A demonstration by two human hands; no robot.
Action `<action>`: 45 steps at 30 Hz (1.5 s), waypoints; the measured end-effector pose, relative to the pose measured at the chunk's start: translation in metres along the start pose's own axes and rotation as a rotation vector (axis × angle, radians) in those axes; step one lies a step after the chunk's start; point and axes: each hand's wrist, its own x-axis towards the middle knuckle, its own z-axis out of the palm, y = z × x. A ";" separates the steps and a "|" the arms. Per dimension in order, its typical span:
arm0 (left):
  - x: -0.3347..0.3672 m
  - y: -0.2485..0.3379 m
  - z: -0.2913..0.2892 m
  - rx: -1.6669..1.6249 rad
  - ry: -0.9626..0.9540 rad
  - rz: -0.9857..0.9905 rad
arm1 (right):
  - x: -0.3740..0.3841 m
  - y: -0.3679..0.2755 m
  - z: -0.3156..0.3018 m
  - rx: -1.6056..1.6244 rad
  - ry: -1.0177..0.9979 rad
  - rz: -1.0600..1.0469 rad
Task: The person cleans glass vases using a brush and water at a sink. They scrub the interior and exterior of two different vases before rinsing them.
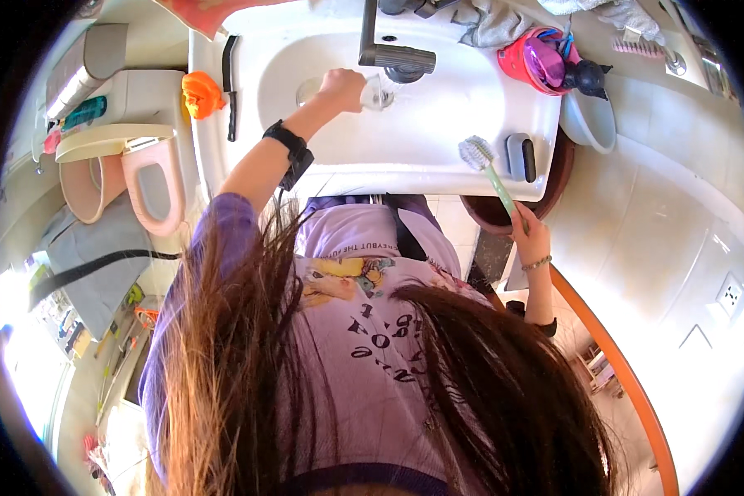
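- The left hand [343, 89] curls closed around what looks like a clear, hollow vessel [379, 93], inside the glossy white sink [471, 107], near the dark grey faucet [397, 56].
- The right hand [531, 233] grips a pale green-handled brush with whitish bristles [493, 176], fingers closed.
- The brush slants up-left, its head rightward and bodyward of the vessel, well apart.
- The left hand is nearer the faucet.

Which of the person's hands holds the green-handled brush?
The right hand grips the green-handled brush in front of the white sink; the left hand is over the sink, near the dark faucet.
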 end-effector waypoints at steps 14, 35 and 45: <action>-0.033 0.035 -0.018 0.761 -0.546 0.121 | 0.000 -0.007 0.003 -0.119 0.023 -0.046; -0.048 -0.022 -0.026 -0.116 -0.219 -0.419 | 0.090 -0.053 0.073 0.804 -0.642 0.286; -0.089 -0.040 -0.025 -0.321 -0.031 -0.434 | 0.118 -0.074 0.096 1.240 -1.249 0.329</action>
